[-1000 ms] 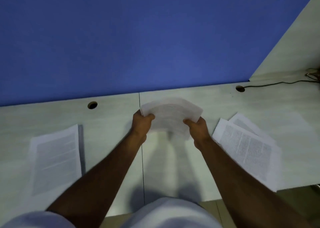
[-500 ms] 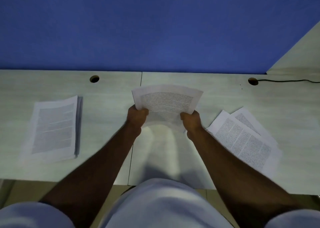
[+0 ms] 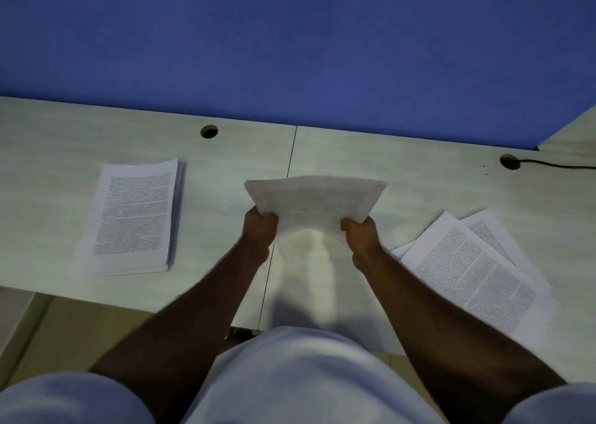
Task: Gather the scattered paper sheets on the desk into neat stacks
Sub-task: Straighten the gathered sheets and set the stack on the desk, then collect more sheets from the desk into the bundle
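Desk (image 3: 419, 178), blue wall | both hands, left (image 3: 259, 227) and right (image 3: 361, 235), grip bundle (image 3: 314, 198) | stack (image 3: 135, 214) left of bundle, loose sheets (image 3: 467, 262) right | print unreadable

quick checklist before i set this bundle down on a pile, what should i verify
1. Both hands grip the held bundle: left hand and right hand at its near corners: ok.
2. Bundle edges squared: far edge looks fanned: not ok.
3. Left stack tidy enough to receive it: ok.
4. Loose sheets on the right gathered: splayed, overlapping: not ok.
5. Desk bare under the bundle: ok.
6. Bundle's print faces the same way as the stack: cannot tell.
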